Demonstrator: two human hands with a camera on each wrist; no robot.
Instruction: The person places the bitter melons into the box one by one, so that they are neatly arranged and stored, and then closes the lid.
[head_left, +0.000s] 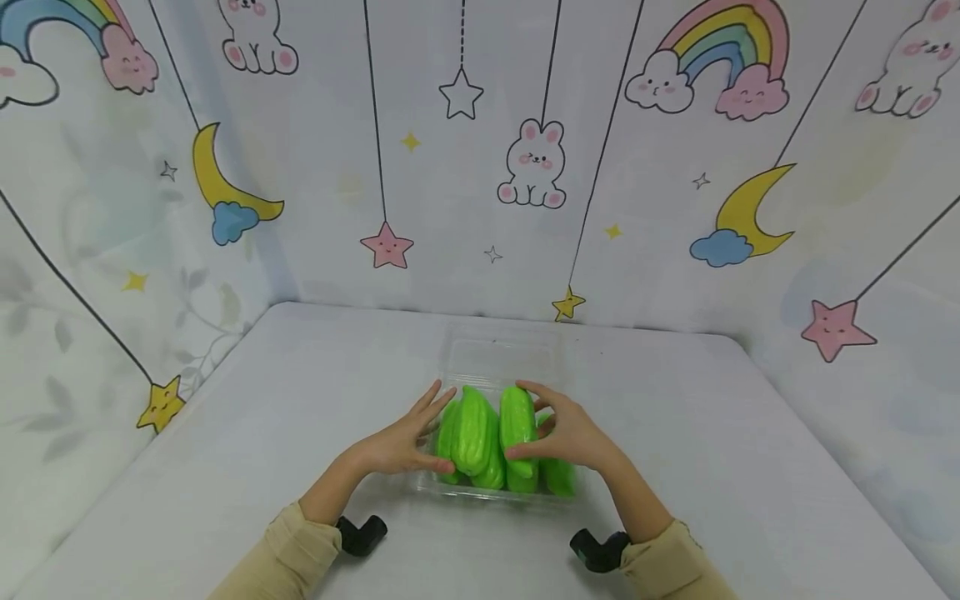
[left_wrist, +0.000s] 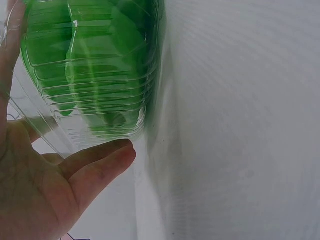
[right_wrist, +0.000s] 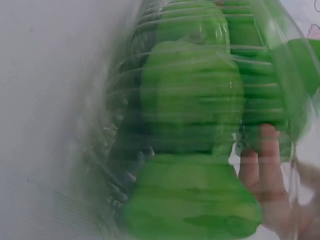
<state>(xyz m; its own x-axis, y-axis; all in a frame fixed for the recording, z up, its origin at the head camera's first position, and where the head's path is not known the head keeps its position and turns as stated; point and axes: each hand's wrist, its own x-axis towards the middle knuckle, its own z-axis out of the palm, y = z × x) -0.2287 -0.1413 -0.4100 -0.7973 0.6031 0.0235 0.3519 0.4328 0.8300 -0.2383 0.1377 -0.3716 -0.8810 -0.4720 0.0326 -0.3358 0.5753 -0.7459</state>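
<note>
Several bright green, ribbed, cucumber-like pieces point(head_left: 472, 433) lie side by side in a clear plastic clamshell box point(head_left: 501, 496). My right hand point(head_left: 573, 429) holds one green piece point(head_left: 517, 421) lengthwise, with the index finger at its far end and the thumb by its near end. This piece sits on top of another. Spread around the left side of the box is my left hand point(head_left: 397, 442), its thumb close to the near end of the left pieces. In the left wrist view, green pieces point(left_wrist: 100, 65) show through the ribbed box wall, with the left thumb beside it.
The box's clear lid point(head_left: 502, 354) lies folded back, away from me. A white cloth point(head_left: 337, 350) covers the table. Behind it hangs a white backdrop point(head_left: 315, 167) with cartoon prints. Black devices point(head_left: 363, 536) are strapped at both wrists.
</note>
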